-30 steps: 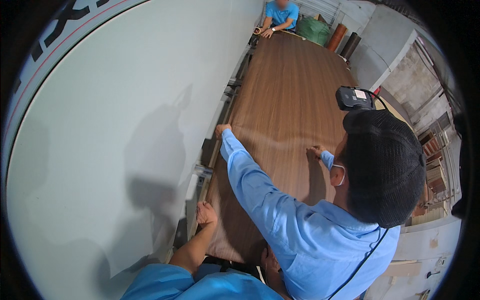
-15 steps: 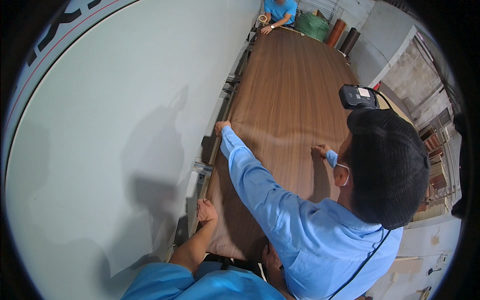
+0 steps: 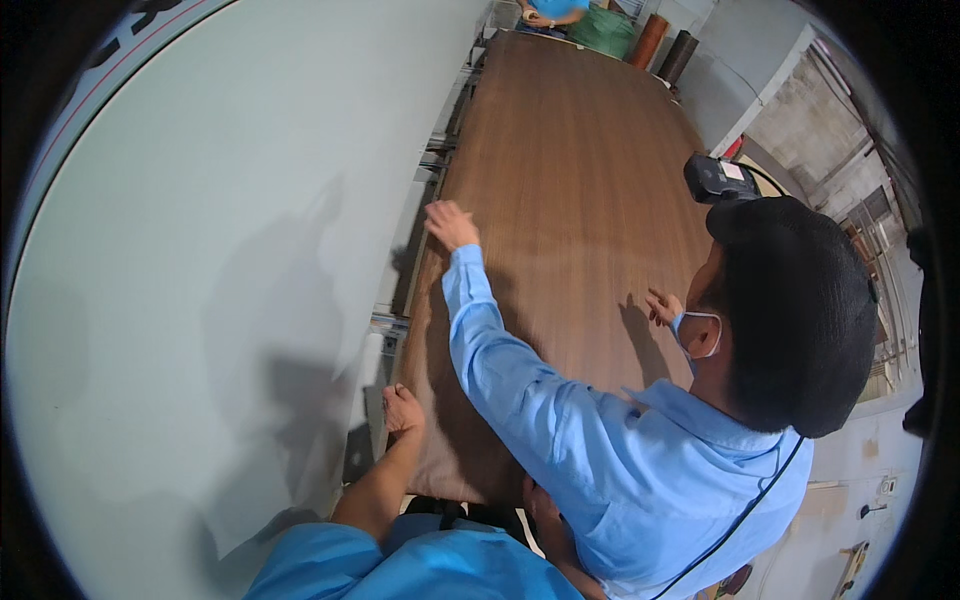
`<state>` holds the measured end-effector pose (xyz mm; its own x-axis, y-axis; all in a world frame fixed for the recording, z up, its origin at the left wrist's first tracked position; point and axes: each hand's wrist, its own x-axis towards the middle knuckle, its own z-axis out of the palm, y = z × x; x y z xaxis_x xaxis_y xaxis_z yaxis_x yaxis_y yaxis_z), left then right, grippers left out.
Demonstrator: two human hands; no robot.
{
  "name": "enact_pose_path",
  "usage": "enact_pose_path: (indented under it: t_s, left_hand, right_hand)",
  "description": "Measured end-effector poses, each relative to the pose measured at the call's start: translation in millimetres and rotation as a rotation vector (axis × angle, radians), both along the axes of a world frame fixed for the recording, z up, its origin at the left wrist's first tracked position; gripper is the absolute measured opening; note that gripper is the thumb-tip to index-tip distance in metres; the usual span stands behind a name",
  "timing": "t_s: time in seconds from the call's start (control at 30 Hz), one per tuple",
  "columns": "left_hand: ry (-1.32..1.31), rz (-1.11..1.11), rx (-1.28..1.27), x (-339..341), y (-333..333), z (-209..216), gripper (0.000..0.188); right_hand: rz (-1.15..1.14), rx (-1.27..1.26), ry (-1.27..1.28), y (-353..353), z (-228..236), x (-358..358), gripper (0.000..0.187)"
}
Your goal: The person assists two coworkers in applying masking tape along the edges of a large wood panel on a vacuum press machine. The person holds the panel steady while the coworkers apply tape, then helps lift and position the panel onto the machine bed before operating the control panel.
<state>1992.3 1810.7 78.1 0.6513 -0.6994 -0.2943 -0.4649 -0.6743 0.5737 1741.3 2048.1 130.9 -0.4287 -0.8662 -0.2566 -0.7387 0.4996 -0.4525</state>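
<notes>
A long brown wood-grain sheet (image 3: 570, 200) stretches away from me over a long table. At its left edge, close to the near corner, my left hand (image 3: 404, 410) is closed with the edge in its fingers. My right hand (image 3: 540, 500) is by the sheet's near edge, mostly behind a co-worker's light-blue sleeve; its fingers are hidden. Farther along the left edge, the co-worker's left hand (image 3: 452, 225) is over the sheet with fingers spread. The co-worker's right hand (image 3: 663, 306) is raised above the sheet's right part.
A co-worker in a dark cap (image 3: 800, 310) leans across from the right. A large pale panel (image 3: 200, 250) fills the left side. At the far end, another person's hand (image 3: 540, 20) is beside a green bundle (image 3: 602, 30) and upright rolls (image 3: 650, 40).
The co-worker's left hand has let go of the left edge and lifted with fingers spread. The ripple in the sheet has flattened. My left hand stays at the edge.
</notes>
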Motion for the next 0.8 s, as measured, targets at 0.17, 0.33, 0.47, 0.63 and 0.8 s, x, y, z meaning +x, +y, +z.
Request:
enact_pose_path:
  t_s: [0.17, 0.33, 0.47, 0.63, 0.8]
  left_hand:
    - [0.002, -0.063, -0.051, 28.6, -18.1, -4.1, 0.028]
    - [-0.072, -0.168, -0.142, 60.8, -35.4, 15.0, 0.027]
    - [-0.165, -0.671, -0.387, 74.4, -56.7, 38.1, 0.042]
    - [-0.375, -1.379, -0.253, 66.1, -94.1, 35.0, 0.062]
    - [-0.468, -1.507, -0.054, 71.6, -130.5, 16.1, 0.067]
  right_hand:
    - [0.051, -0.074, 0.168, -21.1, -11.7, 13.5, 0.053]
    - [0.086, -0.027, 0.115, -39.8, 13.2, 49.0, 0.051]
    - [0.13, -0.141, 0.221, -45.5, 29.8, 82.5, 0.048]
    - [0.096, -0.07, 0.224, -53.8, 22.9, 113.9, 0.05]
    - [0.006, 0.157, 0.136, -74.7, 24.1, 139.8, 0.05]
